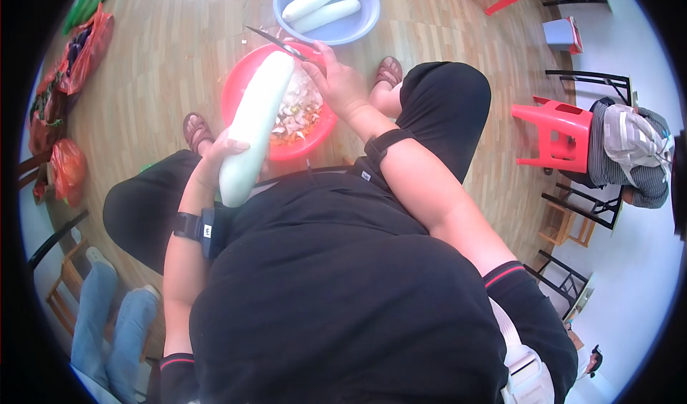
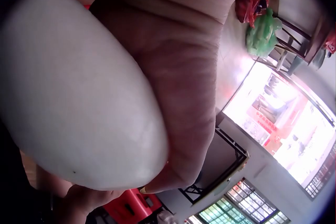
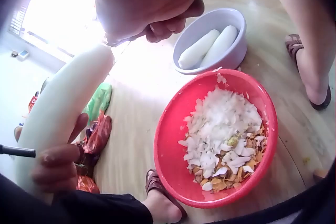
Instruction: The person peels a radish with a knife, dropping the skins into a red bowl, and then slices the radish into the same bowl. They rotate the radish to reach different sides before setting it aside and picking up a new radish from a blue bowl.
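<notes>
A long, smooth white radish (image 1: 255, 128) slants up over the red basin (image 1: 232, 93) in the head view. My left hand (image 1: 210, 164) holds it near its lower end, thumb across its side; in the right wrist view the fingers (image 3: 58, 163) curl round it. My right hand (image 1: 342, 85) grips a knife (image 1: 268, 39) at the radish's upper end, its dark blade pointing away to the left. Much of the knife is hidden by the hand in the right wrist view. Below, white flakes (image 3: 223, 124) and orange peelings (image 3: 226, 182) lie in the basin.
A pale blue basin (image 1: 368, 28) with two white radishes (image 1: 325, 15) stands just beyond the red one. Plastic bags (image 1: 89, 50) line the left side. Red stools (image 1: 554, 135) stand at the right, near a seated person (image 1: 647, 157). Another person's jeans-clad legs (image 1: 129, 325) show lower left.
</notes>
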`<action>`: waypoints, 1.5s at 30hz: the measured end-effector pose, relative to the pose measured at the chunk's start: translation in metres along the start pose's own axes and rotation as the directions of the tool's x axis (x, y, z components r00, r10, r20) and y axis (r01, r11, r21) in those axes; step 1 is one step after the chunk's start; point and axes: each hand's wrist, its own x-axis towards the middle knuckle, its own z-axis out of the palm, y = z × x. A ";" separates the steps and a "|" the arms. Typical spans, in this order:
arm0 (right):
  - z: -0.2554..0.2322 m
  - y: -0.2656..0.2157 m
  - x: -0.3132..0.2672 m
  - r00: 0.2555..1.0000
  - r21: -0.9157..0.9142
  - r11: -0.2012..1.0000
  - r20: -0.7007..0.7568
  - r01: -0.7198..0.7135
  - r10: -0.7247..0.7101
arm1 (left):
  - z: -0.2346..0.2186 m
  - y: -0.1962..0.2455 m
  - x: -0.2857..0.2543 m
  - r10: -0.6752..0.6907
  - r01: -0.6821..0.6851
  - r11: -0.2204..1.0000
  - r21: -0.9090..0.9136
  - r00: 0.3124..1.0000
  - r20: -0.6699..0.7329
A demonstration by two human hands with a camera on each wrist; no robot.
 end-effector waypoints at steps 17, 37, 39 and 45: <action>0.014 0.011 -0.002 0.989 0.235 0.966 0.120 -0.107 0.080 | -0.004 -0.001 0.001 0.048 -0.051 0.998 0.037 0.996 0.076; 0.024 -0.009 -0.001 0.996 0.625 0.781 0.058 0.014 -0.065 | -0.012 -0.007 0.012 0.059 -0.059 0.998 -0.005 0.996 -0.074; 0.019 -0.012 -0.006 0.960 0.380 0.883 -0.054 0.276 -0.276 | -0.014 -0.008 0.013 0.036 -0.042 0.998 -0.055 0.995 -0.095; -0.009 -0.037 -0.019 0.913 0.145 0.940 0.231 0.310 -0.337 | -0.017 -0.010 0.013 -0.027 0.004 0.988 -0.155 0.989 -0.145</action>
